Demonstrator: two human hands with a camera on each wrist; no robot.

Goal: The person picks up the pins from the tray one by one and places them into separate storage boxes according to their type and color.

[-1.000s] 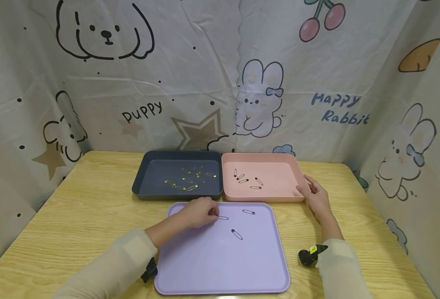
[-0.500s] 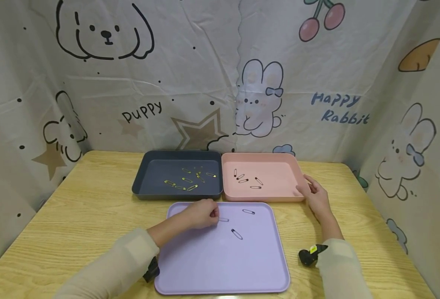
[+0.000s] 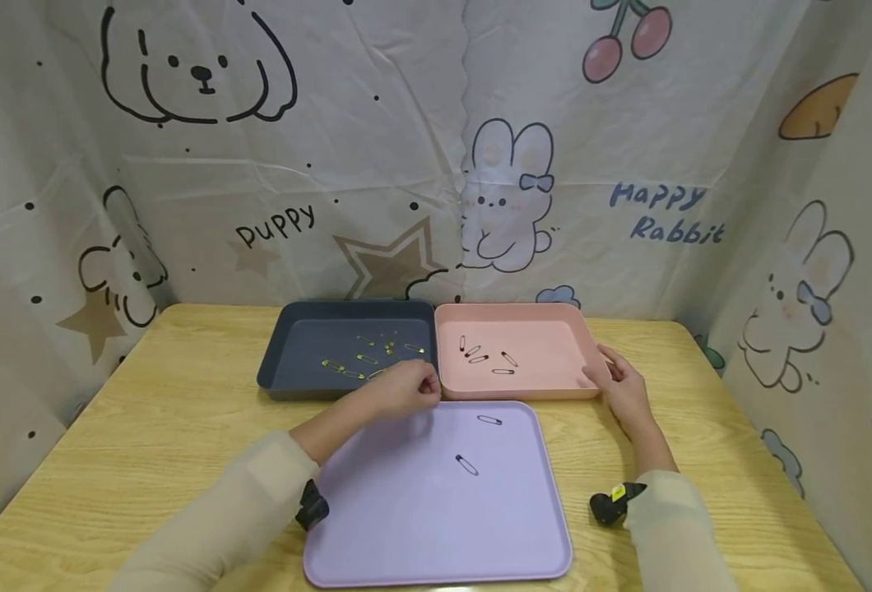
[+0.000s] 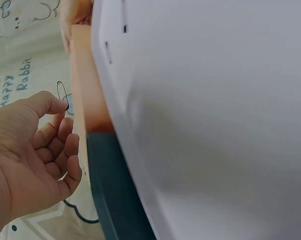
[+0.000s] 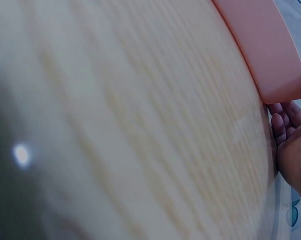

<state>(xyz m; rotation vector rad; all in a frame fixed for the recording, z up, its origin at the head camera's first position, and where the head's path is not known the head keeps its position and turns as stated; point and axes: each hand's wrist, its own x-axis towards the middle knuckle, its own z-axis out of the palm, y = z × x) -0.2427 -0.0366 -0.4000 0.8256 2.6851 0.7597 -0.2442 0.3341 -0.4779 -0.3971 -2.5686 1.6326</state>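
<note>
My left hand [image 3: 406, 386] hovers above the junction of the dark tray's front edge and the lilac tray. Between its thumb and forefinger it pinches a safety pin [image 4: 62, 92], thin and black-ended in the left wrist view; the head view hides this pin. My right hand [image 3: 626, 390] grips the right edge of the pink tray [image 3: 554, 374], the thumb over the rim. Two more safety pins lie on the lilac tray [image 3: 436, 526]: one safety pin [image 3: 489, 420] near its far edge, another safety pin [image 3: 467, 465] closer to the middle.
The dark tray [image 3: 288, 362] at the back left holds several yellow safety pins [image 3: 367, 358]. Several dark safety pins [image 3: 478, 359] lie in the pink tray's left half. All three trays sit on a wooden table [image 3: 184, 411], with a printed curtain [image 3: 377, 164] behind.
My left hand has lifted a safety pin off the lilac tray and moved up toward the back trays. The right hand keeps its hold on the pink tray. The head view has shifted slightly.
</note>
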